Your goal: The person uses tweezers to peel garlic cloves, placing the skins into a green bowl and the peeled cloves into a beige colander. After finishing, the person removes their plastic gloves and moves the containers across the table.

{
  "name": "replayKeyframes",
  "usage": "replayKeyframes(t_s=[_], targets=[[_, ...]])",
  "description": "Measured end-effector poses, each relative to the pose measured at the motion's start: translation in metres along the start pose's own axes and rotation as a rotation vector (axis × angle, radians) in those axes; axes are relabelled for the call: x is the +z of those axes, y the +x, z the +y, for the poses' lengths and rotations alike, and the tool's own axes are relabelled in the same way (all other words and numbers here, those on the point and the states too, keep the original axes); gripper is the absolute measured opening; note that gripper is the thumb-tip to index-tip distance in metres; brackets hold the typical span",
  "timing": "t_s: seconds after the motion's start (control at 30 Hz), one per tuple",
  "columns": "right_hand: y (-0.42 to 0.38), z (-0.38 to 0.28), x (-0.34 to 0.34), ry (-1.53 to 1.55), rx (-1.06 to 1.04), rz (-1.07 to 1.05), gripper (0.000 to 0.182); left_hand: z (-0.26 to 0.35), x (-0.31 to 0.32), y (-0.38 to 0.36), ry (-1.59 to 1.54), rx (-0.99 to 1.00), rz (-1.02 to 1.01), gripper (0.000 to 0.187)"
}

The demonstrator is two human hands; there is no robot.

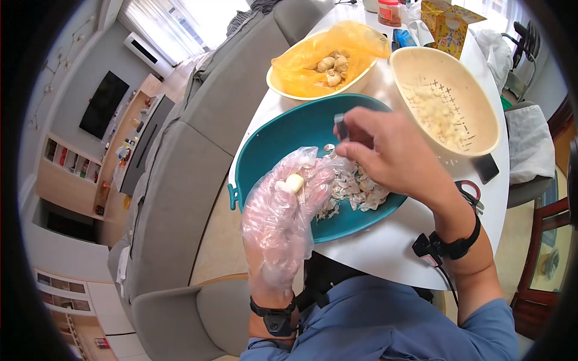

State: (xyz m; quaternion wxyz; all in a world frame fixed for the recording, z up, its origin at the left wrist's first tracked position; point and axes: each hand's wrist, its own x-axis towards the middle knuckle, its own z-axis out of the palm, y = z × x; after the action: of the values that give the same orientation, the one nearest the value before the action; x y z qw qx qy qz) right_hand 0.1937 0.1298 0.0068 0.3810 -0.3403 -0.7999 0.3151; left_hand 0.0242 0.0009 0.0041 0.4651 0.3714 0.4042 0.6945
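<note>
Over the teal bowl (283,135), the gloved left hand (283,207) pinches a peeled garlic clove (294,182) between its fingers, while the bare right hand (391,153) grips a small knife (341,126) just above the heap of garlic skins (355,189) in that bowl. The blade sits near the thin glove, so a slip could likely nick it, and the slick clove could drop among the skins. The teal bowl overhangs the near edge of the white desk (385,246), with the yellow bowl (301,90) and the cream colander (457,108) crowding its far side, so little free room remains.
</note>
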Motion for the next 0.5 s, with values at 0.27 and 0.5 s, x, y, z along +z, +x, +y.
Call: replayKeyframes(t_s=[0.27,0.5], targets=[[-0.002,0.026,0.009,-0.443,-0.018,-0.294,0.025,0.028,0.002,0.021,0.203,0.007,-0.132,0.044],[-0.006,0.011,0.016,-0.481,-0.129,-0.431,0.019,0.045,0.095,0.079,0.818,0.035,-0.272,0.042]])
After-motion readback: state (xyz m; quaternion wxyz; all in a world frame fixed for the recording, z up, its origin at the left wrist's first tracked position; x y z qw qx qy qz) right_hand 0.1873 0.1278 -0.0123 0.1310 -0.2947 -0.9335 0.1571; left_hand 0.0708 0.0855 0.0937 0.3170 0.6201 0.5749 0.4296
